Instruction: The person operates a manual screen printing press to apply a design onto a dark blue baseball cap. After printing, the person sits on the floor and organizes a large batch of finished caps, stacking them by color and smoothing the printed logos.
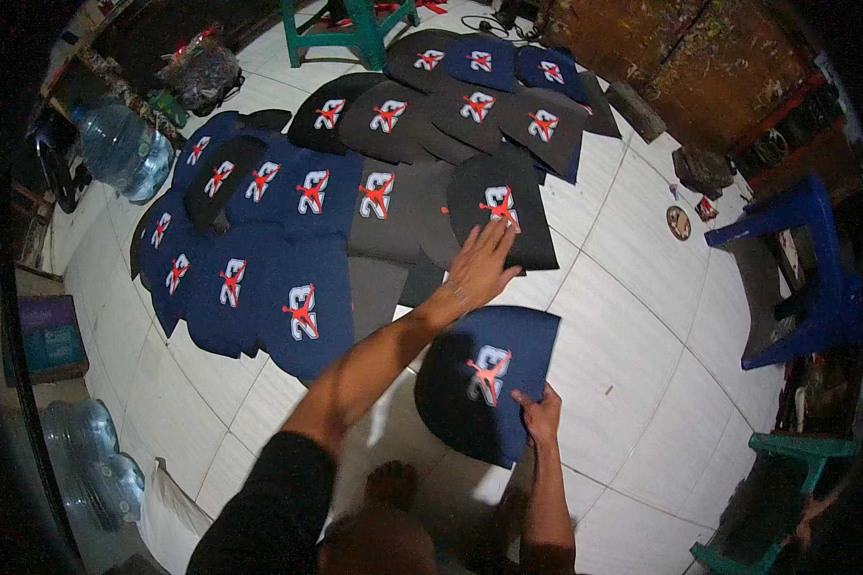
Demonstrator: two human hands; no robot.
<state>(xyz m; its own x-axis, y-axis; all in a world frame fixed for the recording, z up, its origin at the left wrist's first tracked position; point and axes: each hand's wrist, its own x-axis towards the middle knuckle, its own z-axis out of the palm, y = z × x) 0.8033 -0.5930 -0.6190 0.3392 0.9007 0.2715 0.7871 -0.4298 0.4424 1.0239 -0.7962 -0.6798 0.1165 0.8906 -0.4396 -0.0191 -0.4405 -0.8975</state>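
Observation:
My left hand [482, 267] lies on a black dome-shaped fabric panel [537, 244], its fingers stretched out near the white-and-red print. Closer to me, my right hand [539, 414] grips the straight edge of a navy panel [448, 414] with a similar print, thumb on top. This navy panel is held above the tiles, part of it in shadow. Many more printed panels lie overlapping on the floor, among them a navy one [331, 331] to the left of my left forearm and a dark grey one [408, 225] next to the black panel.
White tiles [633, 383] cover the floor. A green stool [355, 38] stands at the back and a blue stool [801, 273] at the right. Another green stool [805, 479] is at the lower right. Large clear water bottles [120, 144] stand at the left. Wood blocks [700, 172] lie at the back right.

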